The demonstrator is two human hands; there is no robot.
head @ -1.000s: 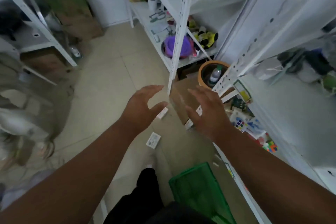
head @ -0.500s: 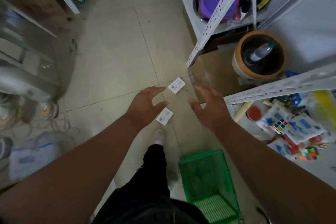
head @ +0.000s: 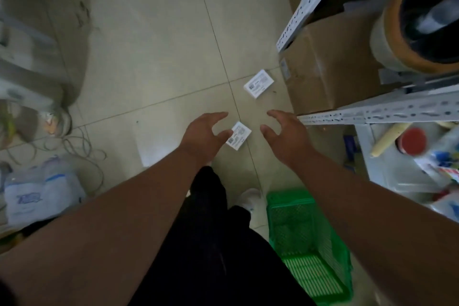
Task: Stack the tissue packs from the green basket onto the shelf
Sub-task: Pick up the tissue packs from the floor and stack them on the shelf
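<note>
the person is standing over the tiled floor (head: 154, 62) with both bare arms reaching out and down. the left hand (head: 202, 135) is hanging with its fingers spread wide and curled a little, holding nothing; its thumb tip is showing right at the edge of a small white tissue pack (head: 239, 135) lying flat on the tiles, though whether it is actually touching i cannot tell. the right hand (head: 288, 135) is hovering at the pack's 3 o'clock, apart from it, fingers also wide and bent like a claw, empty

a second white pack (head: 258, 83) is lying on the floor at about 1 o'clock from the first one, well clear of both hands and just beside the corner of a brown cardboard box (head: 330, 74). the box is sitting under the white metal shelf (head: 387, 112), whose perforated rail is running along at the right hand's 3 o'clock

the green basket (head: 308, 246) is resting on the floor at 5 o'clock from the hands, beside the person's dark trouser leg (head: 211, 231) and a white shoe (head: 249, 200); the right forearm is crossing over part of it, and no pack is showing in the part i can see

a round orange-rimmed tub (head: 397, 32) is sitting on the shelf at 2 o'clock, and a clear plastic bag (head: 37, 196) is slumping at 8 o'clock
</note>
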